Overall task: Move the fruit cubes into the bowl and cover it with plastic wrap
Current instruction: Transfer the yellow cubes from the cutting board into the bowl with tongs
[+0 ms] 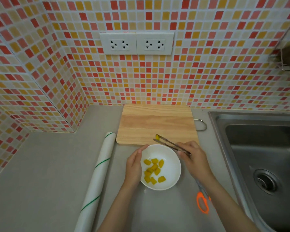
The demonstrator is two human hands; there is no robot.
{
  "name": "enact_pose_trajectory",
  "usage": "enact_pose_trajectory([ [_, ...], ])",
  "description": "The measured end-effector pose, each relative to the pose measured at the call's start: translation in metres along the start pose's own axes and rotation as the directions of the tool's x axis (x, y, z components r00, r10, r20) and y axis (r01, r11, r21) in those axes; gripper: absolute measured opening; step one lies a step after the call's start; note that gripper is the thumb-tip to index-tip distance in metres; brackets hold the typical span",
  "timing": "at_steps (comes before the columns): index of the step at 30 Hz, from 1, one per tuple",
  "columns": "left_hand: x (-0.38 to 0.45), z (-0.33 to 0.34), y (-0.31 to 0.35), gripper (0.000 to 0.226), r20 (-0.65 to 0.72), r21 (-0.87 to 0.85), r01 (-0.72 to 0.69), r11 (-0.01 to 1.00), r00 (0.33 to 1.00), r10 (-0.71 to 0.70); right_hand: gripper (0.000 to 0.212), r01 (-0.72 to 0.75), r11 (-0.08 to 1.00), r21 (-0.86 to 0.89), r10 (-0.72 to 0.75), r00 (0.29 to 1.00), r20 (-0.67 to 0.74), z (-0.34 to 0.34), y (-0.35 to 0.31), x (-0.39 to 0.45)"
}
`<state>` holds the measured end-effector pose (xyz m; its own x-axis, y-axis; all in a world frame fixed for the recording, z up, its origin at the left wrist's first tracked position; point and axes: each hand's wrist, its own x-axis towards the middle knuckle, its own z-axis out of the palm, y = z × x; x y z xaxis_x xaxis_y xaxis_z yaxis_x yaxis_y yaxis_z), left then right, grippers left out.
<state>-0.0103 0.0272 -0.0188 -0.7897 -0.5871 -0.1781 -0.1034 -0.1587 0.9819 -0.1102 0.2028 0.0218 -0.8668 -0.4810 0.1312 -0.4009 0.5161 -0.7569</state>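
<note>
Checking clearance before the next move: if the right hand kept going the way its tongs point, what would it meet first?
The right hand aims its tongs up-left across the wooden cutting board. Beyond the fruit cube at the tips, the board looks bare; likely the tiled wall next.

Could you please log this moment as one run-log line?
right hand: tongs gripping last cube over board | left hand: steadying bowl | wrap roll: untouched

A white round bowl (169, 166) sits upright on the grey surface (49, 164), just in front of the wooden cutting board (156, 123). About ten yellow fruit cubes (153, 170) lie inside it. One more cube (157, 136) is over the board's near edge. A long white plastic wrap roll (97, 178) with green stripes lies left of the bowl.
</note>
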Motion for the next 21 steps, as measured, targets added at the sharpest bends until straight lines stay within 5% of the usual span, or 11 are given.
enact_pose_trajectory([
  [3,0.000,0.000,0.000,0.034,0.005,0.000,-0.004,1.000,1.000,0.004,0.034,-0.011,1.000,-0.026,0.013,0.998,0.062,-0.008,-0.005,-0.040],
  [9,-0.002,0.000,0.000,0.034,0.013,0.021,-0.050,0.999,0.999,0.050,0.038,0.010,0.929,-0.371,0.069,0.977,0.200,-0.028,-0.015,-0.070],
  [15,-0.002,-0.003,0.002,0.031,0.060,0.033,-0.047,0.998,0.997,0.045,0.035,-0.006,0.968,-0.252,0.004,1.000,-0.009,-0.037,-0.022,-0.040],
  [21,-0.004,-0.016,0.009,0.041,0.083,0.042,-0.026,0.999,0.996,0.022,0.032,-0.235,0.942,-0.240,0.196,0.965,-0.174,0.003,0.004,0.039],
])
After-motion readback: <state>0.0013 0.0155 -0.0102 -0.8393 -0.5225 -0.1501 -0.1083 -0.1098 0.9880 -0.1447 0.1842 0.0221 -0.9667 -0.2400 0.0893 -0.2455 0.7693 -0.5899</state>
